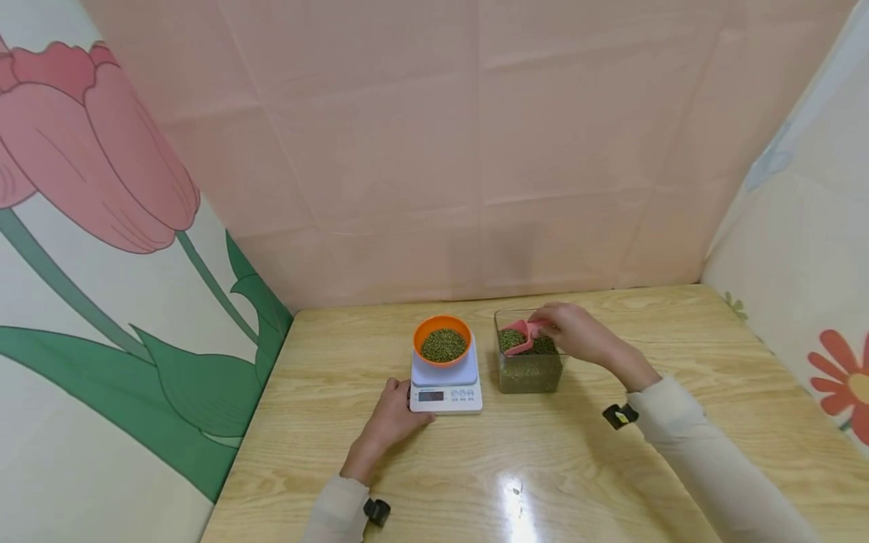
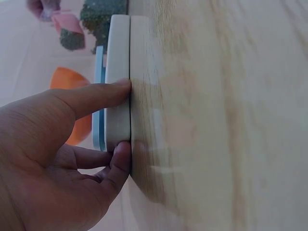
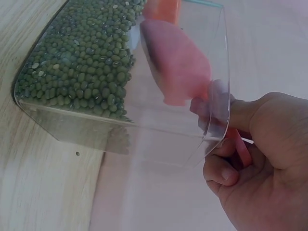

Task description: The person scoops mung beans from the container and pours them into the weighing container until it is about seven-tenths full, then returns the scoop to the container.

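My right hand [image 1: 573, 330] grips the handle of a pink scoop [image 3: 180, 67] inside a clear plastic container [image 1: 529, 375] of green mung beans [image 3: 82, 62]. Beans show in the scoop's mouth in the left wrist view. To the left stands a white kitchen scale [image 1: 444, 403] with an orange bowl [image 1: 416, 335] on its platform, and mung beans lie in the bowl. My left hand [image 2: 53, 144] holds the scale's front left corner. Its thumb lies along the front side and the other fingers curl at the left side.
The wood-grain table [image 1: 339, 339] meets a pink-covered wall [image 1: 407, 188] at the back. A wall with painted tulips [image 1: 102, 151] rises on the left, another with flowers [image 1: 842, 377] on the right. The container stands just right of the scale.
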`<act>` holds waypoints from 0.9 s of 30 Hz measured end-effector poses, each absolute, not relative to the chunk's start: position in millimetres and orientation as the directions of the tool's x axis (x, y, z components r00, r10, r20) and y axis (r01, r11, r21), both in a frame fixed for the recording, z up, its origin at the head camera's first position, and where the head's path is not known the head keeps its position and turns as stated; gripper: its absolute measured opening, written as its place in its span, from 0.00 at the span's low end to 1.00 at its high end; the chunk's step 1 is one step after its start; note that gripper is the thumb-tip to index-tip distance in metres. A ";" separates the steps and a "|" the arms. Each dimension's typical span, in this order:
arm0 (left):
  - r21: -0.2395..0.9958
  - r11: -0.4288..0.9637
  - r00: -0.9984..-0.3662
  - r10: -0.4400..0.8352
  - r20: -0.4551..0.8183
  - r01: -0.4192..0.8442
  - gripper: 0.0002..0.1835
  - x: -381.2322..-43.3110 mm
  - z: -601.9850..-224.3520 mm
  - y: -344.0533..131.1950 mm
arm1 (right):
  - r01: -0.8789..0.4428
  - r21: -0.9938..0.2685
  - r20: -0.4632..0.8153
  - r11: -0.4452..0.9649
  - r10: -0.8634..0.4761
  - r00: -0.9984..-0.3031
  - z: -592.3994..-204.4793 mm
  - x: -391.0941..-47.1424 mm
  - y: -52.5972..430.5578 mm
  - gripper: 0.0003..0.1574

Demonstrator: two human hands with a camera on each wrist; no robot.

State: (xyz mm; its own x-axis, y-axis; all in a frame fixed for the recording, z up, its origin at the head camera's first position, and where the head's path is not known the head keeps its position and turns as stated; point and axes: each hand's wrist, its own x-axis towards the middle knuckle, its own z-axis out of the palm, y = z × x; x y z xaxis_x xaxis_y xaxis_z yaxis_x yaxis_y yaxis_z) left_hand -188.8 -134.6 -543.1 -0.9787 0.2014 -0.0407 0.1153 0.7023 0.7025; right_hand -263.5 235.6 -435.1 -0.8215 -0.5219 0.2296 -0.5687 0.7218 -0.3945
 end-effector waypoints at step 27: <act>0.712 0.689 -0.976 0.216 -0.029 0.131 0.39 -190.9 -544.8 -135.7 | -0.538 -0.449 0.263 0.714 -0.469 -0.843 -445.1 -261.4 249.7 0.13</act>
